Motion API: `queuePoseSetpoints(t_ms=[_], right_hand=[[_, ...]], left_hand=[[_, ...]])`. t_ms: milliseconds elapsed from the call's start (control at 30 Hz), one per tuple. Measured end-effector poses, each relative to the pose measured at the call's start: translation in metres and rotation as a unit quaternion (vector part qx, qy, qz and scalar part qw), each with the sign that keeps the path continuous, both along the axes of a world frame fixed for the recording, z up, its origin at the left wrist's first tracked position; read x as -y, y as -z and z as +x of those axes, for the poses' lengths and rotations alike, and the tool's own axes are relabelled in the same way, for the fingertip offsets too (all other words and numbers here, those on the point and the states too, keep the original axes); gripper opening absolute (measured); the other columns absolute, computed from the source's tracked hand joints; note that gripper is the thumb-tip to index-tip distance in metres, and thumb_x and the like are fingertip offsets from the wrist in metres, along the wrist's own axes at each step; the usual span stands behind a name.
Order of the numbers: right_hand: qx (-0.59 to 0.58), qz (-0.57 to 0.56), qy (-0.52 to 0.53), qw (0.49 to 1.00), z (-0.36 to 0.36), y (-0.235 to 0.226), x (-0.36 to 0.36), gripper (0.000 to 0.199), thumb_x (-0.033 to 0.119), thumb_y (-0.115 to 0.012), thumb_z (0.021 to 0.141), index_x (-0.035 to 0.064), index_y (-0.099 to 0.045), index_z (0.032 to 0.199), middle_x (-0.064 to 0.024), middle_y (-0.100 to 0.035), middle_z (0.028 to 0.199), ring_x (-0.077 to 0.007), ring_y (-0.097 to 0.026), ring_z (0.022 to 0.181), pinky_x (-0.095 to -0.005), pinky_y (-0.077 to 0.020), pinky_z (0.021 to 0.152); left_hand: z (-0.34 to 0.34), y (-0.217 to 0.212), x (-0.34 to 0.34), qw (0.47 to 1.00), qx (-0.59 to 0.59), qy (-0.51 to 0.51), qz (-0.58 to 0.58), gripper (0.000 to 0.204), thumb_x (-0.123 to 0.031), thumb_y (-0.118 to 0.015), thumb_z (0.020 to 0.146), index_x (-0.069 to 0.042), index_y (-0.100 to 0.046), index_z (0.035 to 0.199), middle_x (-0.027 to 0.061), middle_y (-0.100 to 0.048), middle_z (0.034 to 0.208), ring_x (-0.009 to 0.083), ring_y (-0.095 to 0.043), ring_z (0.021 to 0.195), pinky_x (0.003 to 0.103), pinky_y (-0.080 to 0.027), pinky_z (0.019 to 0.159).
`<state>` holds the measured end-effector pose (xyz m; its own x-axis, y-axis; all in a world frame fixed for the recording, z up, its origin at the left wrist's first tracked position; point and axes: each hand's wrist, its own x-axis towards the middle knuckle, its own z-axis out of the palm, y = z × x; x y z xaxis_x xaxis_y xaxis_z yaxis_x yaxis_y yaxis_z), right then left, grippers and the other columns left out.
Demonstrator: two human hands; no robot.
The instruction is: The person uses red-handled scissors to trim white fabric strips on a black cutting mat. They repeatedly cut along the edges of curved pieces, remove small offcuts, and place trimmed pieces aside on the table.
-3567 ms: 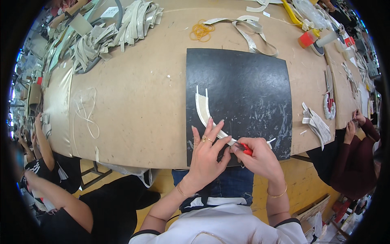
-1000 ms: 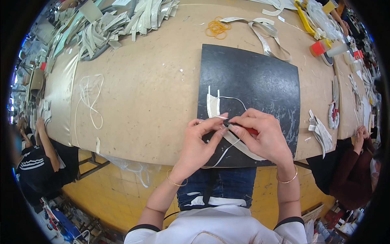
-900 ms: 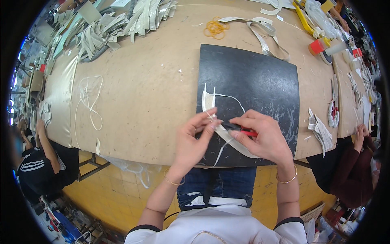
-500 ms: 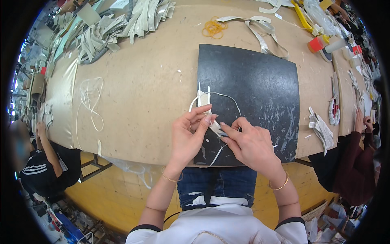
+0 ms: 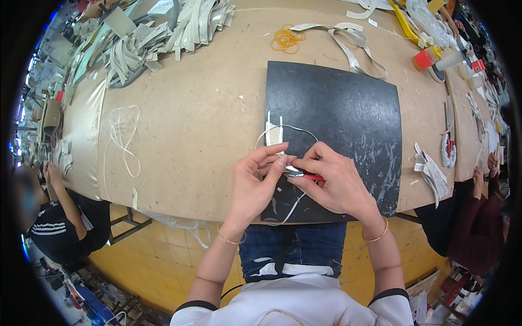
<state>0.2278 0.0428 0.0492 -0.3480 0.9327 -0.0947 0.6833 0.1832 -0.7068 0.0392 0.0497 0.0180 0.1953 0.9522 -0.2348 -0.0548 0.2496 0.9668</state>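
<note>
My left hand (image 5: 254, 176) has its thumb and fingertips pinched on a pale fabric strip (image 5: 275, 135) with white edging. This strip lies along the left part of a black mat (image 5: 337, 103), its near end mostly hidden by my fingers. In my right hand (image 5: 338, 182) are small red-handled snips (image 5: 314, 177), their metal blades pointing left against the strip beside my left thumb. Whether the blades are apart is hard to make out. A thin white cord (image 5: 296, 204) loops around the strip and passes under my hands.
Fabric strips (image 5: 201, 24) are heaped at the far left. Orange rubber bands (image 5: 287, 39) and a curled strip (image 5: 353, 38) lie beyond the mat. At right are red-handled scissors (image 5: 448, 141) and fabric pieces (image 5: 431, 174). Loose cord (image 5: 124, 138) lies left; co-workers sit at both sides.
My right hand has shifted slightly up and turned, so the red handle of the snips now shows. Its fingertips have come closer to my left hand, which keeps its pinch.
</note>
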Motion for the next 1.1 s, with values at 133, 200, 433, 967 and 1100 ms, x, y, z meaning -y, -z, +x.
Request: queuePoseSetpoints(t_ms=[133,200,433,967,1100], right_hand=[[-0.011,-0.001,0.004,1.0,-0.002,0.003,-0.003,0.032,0.025,-0.076,0.084,0.0086,-0.074,0.112,-0.0058,-0.059,0.087,-0.0214,-0.061,0.07,-0.0342,-0.049,0.063],[-0.001,0.003,-0.005,1.0,-0.003,0.004,-0.003,0.029,0.026,-0.072,0.088,0.0099,-0.074,0.112,-0.005,-0.058,0.088,-0.0206,-0.061,0.068,-0.0356,-0.0498,0.061],[0.021,0.035,0.01,0.999,-0.009,0.005,0.004,0.023,0.024,-0.07,0.089,0.0099,-0.074,0.107,-0.0045,-0.059,0.088,-0.0204,-0.063,0.064,-0.0356,-0.0507,0.056],[0.029,0.076,0.298,0.951,0.036,-0.022,0.013,0.04,0.03,-0.08,0.082,0.0014,-0.069,0.107,-0.0121,-0.064,0.091,-0.0216,-0.063,0.078,-0.0338,-0.0521,0.071],[0.092,0.006,0.257,0.962,0.028,-0.005,0.009,0.033,0.029,-0.077,0.085,-0.0016,-0.068,0.094,-0.0135,-0.066,0.081,-0.0244,-0.062,0.072,-0.0343,-0.0488,0.069]], left_hand=[[0.0,0.001,-0.001,1.0,0.007,-0.002,0.006,0.026,-0.006,-0.063,0.097,0.003,-0.064,0.121,0.0134,-0.073,0.102,0.0143,-0.069,0.098,0.026,-0.055,0.085],[0.0,0.001,-0.001,1.0,-0.001,0.001,0.002,0.026,-0.006,-0.063,0.097,0.003,-0.064,0.121,0.0135,-0.073,0.102,0.0146,-0.069,0.098,0.027,-0.055,0.085],[0.001,-0.003,0.0,1.0,0.001,0.005,-0.011,0.028,-0.006,-0.063,0.097,0.003,-0.064,0.123,0.0147,-0.073,0.102,0.0151,-0.069,0.098,0.027,-0.055,0.087],[-0.09,0.014,0.005,0.807,-0.5,-0.221,0.223,0.027,-0.009,-0.062,0.093,-0.007,-0.067,0.12,0.0124,-0.064,0.128,0.028,-0.056,0.123,0.044,-0.036,0.107],[-0.089,0.005,0.026,0.737,-0.589,-0.195,0.268,0.026,-0.011,-0.064,0.089,-0.012,-0.071,0.114,0.0138,-0.054,0.139,0.0358,-0.048,0.126,0.051,-0.027,0.11]])
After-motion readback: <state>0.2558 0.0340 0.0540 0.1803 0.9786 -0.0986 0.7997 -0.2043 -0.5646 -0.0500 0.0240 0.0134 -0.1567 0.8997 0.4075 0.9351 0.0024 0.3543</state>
